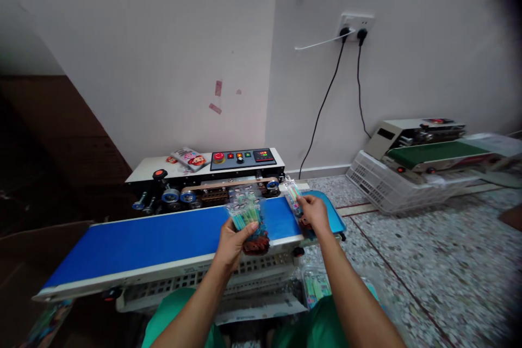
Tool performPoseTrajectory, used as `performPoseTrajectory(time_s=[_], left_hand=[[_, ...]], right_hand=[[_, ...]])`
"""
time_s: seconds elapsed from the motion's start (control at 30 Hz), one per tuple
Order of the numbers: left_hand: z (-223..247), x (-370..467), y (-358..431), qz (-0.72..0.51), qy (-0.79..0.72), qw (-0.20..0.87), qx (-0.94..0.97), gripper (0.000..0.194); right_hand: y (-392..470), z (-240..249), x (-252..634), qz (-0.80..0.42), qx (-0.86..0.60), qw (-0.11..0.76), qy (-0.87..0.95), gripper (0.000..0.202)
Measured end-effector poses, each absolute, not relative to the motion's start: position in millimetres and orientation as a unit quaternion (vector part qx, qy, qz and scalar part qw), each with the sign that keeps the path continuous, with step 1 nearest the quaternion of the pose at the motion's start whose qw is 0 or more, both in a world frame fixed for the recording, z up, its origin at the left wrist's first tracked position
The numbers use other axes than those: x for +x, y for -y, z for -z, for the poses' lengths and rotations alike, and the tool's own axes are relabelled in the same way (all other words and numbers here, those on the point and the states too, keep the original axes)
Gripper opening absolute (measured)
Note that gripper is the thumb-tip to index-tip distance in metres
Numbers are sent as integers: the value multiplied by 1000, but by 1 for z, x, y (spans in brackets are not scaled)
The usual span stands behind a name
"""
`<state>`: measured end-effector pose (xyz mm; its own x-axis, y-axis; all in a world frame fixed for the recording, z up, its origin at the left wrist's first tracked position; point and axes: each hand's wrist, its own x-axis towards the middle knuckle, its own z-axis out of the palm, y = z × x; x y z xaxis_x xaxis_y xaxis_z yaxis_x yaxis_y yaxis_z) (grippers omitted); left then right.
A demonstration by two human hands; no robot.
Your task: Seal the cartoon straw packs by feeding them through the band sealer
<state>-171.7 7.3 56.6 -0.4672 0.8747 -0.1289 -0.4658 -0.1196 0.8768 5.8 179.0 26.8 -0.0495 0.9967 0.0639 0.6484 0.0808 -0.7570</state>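
Observation:
Over the blue conveyor belt (150,239) of a sealing machine (183,171), my left hand (233,240) is closed round several clear plastic packets (248,217) with pale green and blue sticks and dark reddish-brown pieces inside. To the right, my right hand (313,212) pinches a single similar packet (294,198), its upper end tilted toward the machine's right end. Below that hand lies a light blue tray (333,213) at the belt's right end. Red and green digits glow on the machine's control panel.
Printed packs (191,159) lie on the machine's top. A plastic container (316,285) of packets stands low beside my knees. At right, a second sealing machine with a green belt (436,153) rests on a white crate (377,187). Black cables run from a wall socket (354,24).

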Motion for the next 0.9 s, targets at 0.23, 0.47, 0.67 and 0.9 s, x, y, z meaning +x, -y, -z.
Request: performPoseTrajectory(time_s=[0.23,0.47,0.67,0.9], left_hand=[[-52,-167,-8,-724,-472,463,196,45],[-52,-165,-12,-712,-465,488,195,45],[-50,-165,-19,-713,-458,483,221,45],[-45,-160,-21,-725,-439,487,212,45]], right_hand=[[-190,-19,-17,-231,-653,252,676,35],[-163,-31,-42,-241,-547,322,734,42],[-113,-58,-42,-582,-264,324,697,43],[-105,-47,-53,-614,-300,418,598,25]])
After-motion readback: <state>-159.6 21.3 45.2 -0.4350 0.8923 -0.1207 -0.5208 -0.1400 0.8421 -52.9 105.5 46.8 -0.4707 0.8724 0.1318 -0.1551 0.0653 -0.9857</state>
